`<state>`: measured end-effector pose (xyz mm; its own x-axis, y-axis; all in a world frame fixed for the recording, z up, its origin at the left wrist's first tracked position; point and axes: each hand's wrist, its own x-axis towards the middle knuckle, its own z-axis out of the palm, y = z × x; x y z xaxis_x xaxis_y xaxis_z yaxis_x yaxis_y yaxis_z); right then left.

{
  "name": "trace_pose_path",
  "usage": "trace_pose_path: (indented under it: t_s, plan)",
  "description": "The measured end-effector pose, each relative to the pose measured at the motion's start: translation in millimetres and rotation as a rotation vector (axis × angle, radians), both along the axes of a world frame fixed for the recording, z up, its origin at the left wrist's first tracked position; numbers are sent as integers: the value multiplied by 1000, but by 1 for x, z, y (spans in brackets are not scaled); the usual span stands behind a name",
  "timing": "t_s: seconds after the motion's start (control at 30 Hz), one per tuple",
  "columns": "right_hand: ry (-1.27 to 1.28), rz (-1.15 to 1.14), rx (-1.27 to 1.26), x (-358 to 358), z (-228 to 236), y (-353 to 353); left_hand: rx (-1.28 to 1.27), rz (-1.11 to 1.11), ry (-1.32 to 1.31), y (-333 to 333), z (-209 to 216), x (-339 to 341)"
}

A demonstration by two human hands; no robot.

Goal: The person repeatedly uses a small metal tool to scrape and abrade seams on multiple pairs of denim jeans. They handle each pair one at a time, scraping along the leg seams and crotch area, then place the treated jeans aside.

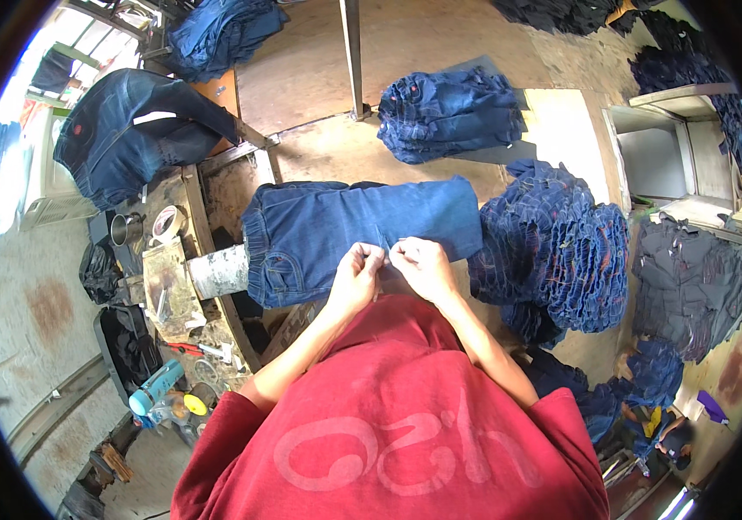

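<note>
A pair of blue denim trousers (328,227) with a gathered elastic waistband lies sideways in front of me. The waistband is at the left, pulled over the end of a pale, worn arm or board (220,272). My left hand (358,276) pinches the denim near the middle of its near edge, thumb and fingertips together. Close beside it, my right hand (423,267) pinches the same cloth. A small crease rises between the two hands. Whether a thread or other small thing is between my fingertips is too fine to make out.
Right of the trousers is a tall pile of gathered denim garments (562,247). More denim (449,113) lies farther off, and dark jeans (141,130) hang at the left. A wooden bench (215,260) holds a tape roll (168,224), a metal cup (126,229) and a blue bottle (156,387).
</note>
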<state>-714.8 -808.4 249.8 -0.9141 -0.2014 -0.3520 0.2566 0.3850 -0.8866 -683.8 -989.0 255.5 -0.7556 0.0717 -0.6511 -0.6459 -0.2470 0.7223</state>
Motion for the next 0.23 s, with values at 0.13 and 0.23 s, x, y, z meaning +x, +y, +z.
trace_pose_path:
  t_s: [0.13, 0.23]
  plan:
    - [-277, -178, -211, 7, -5, 4, 69, 94, -147, -1, 4, 1]
    - [-329, -208, -262, 9, -1, 6, 319, 212, -365, -10, 9, -5]
